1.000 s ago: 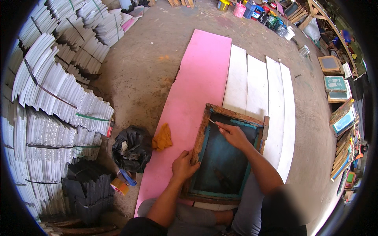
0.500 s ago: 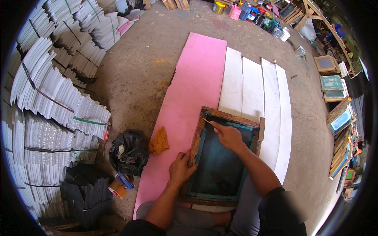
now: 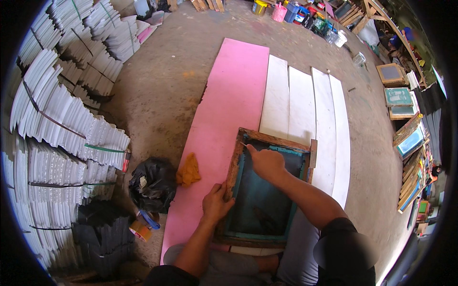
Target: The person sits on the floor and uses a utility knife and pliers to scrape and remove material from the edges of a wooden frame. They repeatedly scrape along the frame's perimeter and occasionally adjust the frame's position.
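Observation:
A wooden screen-printing frame [image 3: 272, 134] with dark mesh and teal edging lies tilted across my lap and the boards. My left hand [image 3: 217, 204] grips its left side rail, thumb lying over the wood. Over the mesh, my right hand [image 3: 267, 164] is closed around a slim, light-tipped tool [image 3: 244, 145]. The tool's tip is at the inner edge of the frame, close to the far left corner. Most of the tool is hidden by my fingers, so its kind does not show. A dark shape lies on the lower part of the mesh.
Under the frame lie a long pink board [image 3: 229, 90] and several white boards [image 3: 300, 95]. To the left are an orange cloth [image 3: 189, 170], a black plastic bag [image 3: 152, 186], tape rolls [image 3: 140, 230] and strapped white stacks [image 3: 57, 162]. More frames [image 3: 410, 140] stand at the right.
The whole view has shifted slightly. My right hand has moved a little left, bringing the tool's tip closer to the frame's left rail. My left hand keeps its grip.

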Motion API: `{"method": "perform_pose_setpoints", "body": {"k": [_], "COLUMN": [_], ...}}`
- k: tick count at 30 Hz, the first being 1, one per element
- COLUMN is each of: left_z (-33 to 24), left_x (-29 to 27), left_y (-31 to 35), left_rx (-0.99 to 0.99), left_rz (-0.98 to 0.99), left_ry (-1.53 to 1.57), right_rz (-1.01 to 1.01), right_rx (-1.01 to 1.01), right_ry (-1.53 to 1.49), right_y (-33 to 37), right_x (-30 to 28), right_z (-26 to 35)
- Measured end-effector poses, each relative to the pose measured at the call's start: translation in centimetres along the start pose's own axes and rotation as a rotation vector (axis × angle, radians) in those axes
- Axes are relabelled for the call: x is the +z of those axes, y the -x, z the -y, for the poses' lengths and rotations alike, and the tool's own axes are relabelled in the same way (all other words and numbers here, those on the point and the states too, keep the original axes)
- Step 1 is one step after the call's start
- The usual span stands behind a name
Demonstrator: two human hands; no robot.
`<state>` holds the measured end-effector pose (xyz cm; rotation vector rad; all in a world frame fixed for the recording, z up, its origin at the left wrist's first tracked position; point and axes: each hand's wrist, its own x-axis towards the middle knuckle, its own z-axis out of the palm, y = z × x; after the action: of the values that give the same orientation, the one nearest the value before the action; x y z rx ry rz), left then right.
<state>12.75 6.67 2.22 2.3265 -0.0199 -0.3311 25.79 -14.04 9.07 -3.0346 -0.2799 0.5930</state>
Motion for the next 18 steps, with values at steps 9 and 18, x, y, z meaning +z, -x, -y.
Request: {"method": "perform_pose_setpoints", "body": {"k": [9, 18], "left_z": [1.0, 1.1], "left_x": [0.7, 0.7], "left_y": [0.0, -0.1], "left_rx": [0.043, 0.081], "left_rz": [-0.070, -0.067], "left_ry": [-0.037, -0.010], "right_rz": [-0.008, -0.056], "right_rx": [-0.067, -0.133], "right_ry": [-0.232, -0.166], "right_y": [0.4, -0.3], "right_x": [0.1, 2.7], "right_z": [-1.0, -2.4]}}
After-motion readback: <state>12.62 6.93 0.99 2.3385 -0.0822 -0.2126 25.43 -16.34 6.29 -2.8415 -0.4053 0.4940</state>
